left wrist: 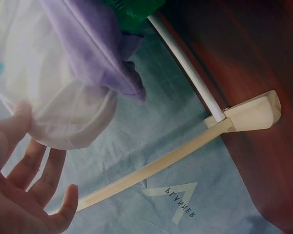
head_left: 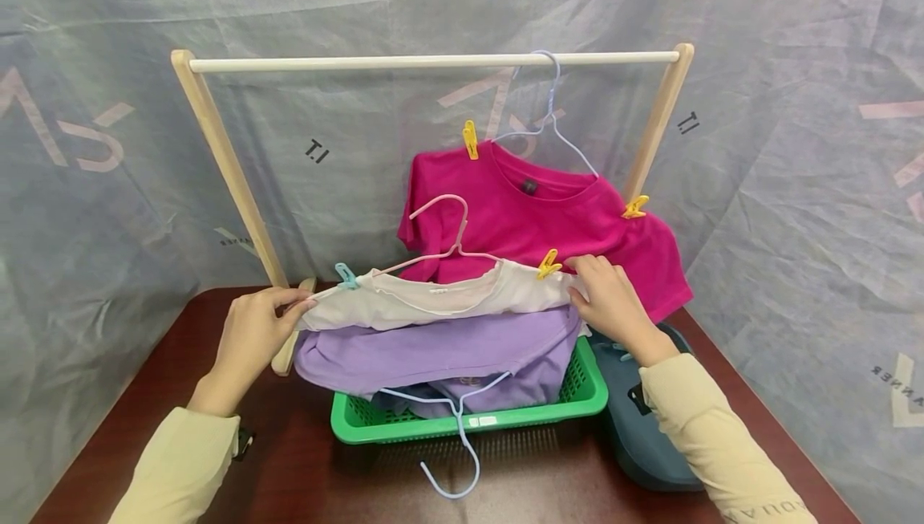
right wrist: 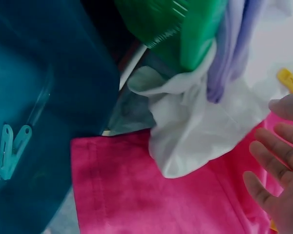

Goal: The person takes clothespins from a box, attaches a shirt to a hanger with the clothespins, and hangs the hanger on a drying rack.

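A white shirt (head_left: 404,303) is spread over a purple shirt (head_left: 433,347), with a pink hanger (head_left: 457,249) in its neck. A teal clothespin (head_left: 346,275) sits on its left shoulder and a yellow clothespin (head_left: 549,264) on its right. My left hand (head_left: 256,331) pinches the left sleeve edge between thumb and fingers, as the left wrist view also shows. At the right sleeve, my right hand (head_left: 613,299) has its thumb and fingers spread and extended around the cloth edge, just beside the yellow clothespin.
Under the shirts stands a green basket (head_left: 393,432), a blue hanger (head_left: 462,428) hanging over its front. Behind, a magenta shirt (head_left: 462,187) with yellow clothespins hangs from the rack's white rail (head_left: 361,63). A dark blue bin (head_left: 650,436) holding teal clothespins (right wrist: 12,151) stands at right.
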Available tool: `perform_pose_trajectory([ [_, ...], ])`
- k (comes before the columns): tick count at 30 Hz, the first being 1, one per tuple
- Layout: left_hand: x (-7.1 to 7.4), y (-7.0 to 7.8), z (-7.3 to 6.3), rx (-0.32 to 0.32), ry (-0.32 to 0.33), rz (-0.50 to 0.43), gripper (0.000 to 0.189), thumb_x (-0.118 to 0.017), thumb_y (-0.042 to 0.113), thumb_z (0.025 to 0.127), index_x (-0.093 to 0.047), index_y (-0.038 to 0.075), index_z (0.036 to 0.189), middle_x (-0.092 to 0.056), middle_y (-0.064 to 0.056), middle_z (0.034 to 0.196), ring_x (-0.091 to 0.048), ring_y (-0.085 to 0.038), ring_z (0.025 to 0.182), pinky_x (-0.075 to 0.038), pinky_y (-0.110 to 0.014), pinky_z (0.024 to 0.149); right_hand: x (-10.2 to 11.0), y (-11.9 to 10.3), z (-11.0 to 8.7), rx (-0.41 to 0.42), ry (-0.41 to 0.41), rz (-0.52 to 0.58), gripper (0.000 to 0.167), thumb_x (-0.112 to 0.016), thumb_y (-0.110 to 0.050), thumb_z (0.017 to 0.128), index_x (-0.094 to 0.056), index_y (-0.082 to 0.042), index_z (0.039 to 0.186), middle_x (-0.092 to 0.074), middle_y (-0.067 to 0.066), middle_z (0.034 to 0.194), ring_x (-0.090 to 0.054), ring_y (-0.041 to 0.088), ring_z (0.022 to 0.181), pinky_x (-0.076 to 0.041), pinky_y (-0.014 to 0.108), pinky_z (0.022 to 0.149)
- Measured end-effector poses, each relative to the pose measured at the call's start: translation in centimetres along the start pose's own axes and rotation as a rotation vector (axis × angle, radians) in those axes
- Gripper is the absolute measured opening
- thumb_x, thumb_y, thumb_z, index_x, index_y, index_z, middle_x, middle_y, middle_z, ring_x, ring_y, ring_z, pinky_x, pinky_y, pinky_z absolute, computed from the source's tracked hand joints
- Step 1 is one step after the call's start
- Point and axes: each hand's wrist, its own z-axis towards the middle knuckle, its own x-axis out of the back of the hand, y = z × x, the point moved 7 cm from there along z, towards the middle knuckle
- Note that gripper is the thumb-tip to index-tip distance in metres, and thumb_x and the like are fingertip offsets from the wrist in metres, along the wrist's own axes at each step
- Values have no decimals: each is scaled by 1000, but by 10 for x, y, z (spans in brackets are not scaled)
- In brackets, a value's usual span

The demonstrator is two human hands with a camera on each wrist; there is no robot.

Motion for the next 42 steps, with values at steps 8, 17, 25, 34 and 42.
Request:
perform_pose_trajectory([
  [8,-2,-3,-3,-4,-7,5,16,-73,15,77,-73,5,89,-71,-14,81,-59,-22,57,-39,-31,49,-15,6,1,-25,-47,-43,21,-62,-8,81,-59,-3,101,-63,11,94,-55,29,88,-44,44,70],
  [17,1,1,-2,-36,15,10,15,-72,12,76,-73,3,88,-70,-14,79,-65,-32,65,-46,-44,55,-16,6,3,-27,-28,-62,9,-61,-9,83,-63,-5,90,-66,10,85,-57,28,80,-47,41,65],
  [25,1,3,3,-77,25,41,16,-73,12,76,-72,2,88,-70,-15,77,-63,-32,60,-45,-45,56,-14,9,6,-76,10,-106,6,-63,-11,83,-65,-9,88,-67,8,83,-58,27,77,-48,41,58],
  [34,4,6,19,-75,27,59,14,-72,12,77,-73,4,88,-70,-14,77,-62,-29,57,-43,-43,52,8,6,12,-73,118,-118,7,-65,-8,80,-66,-10,87,-67,8,83,-59,28,78,-48,44,53],
  [42,19,14,49,-74,75,63,15,-70,13,79,-73,3,89,-70,-16,79,-61,-33,57,-42,-47,56,37,5,22,-96,190,-122,10,-65,-14,81,-67,-9,90,-67,11,82,-58,29,71,-47,44,48],
])
